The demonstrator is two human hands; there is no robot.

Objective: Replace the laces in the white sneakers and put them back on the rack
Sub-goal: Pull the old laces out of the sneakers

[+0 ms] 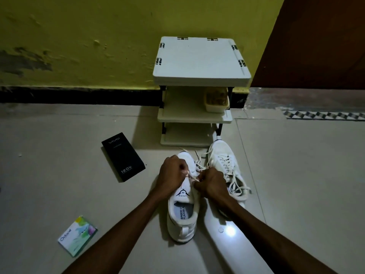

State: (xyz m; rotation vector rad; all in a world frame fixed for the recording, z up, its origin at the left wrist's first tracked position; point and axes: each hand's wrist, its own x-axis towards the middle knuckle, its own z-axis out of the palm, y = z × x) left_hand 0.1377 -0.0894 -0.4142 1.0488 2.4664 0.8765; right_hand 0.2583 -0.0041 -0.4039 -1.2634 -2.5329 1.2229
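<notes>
I see a pale tiled floor [49,155] under dim light. A yellow wall [79,36] with scuffed patches fills the upper left of the frame, a black skirting band [79,94] runs along its foot, and a dark brown panel [316,36] takes the upper right. A checkered strip [324,115] crosses the floor at right.

I count one green-and-white packet [78,236] at lower left and one black box [123,157] left of centre. One white rack [199,60] stands at upper centre against the wall, with three shelves and one tub [216,101] on the middle one. Two white sneakers stand just before the rack. The near sneaker [182,214] sits at lower centre; the far sneaker [223,159] is just right of it, its laces loose.

My left hand [172,171] and right hand [211,184] are over the near sneaker's tongue, each pinching the lace [192,177] stretched between them.
</notes>
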